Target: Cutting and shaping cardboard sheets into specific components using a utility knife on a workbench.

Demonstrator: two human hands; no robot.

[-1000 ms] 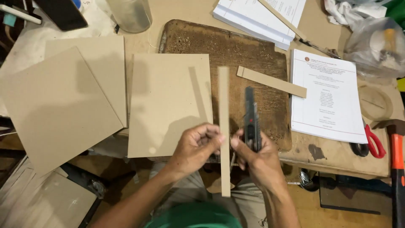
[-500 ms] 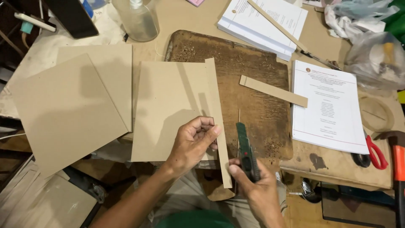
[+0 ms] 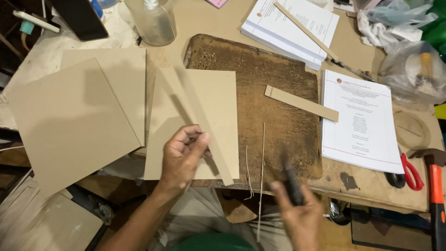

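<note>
Our left hand (image 3: 183, 155) pinches a long cardboard strip (image 3: 197, 123) lifted over the sheet (image 3: 218, 93); our blurred right hand (image 3: 297, 211) grips a dark cutter (image 3: 291, 183). We'd keep the blade well apart while moving the strip.

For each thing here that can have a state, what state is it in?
Left hand: pinching the long cardboard strip, which lies slanted over the cardboard sheet.
Right hand: closed around a dark cutter, blurred.
Short strip: lying loose on the wooden board.
Scissors: lying on the table, apparently closed.
Clear bottle: upright.
</note>
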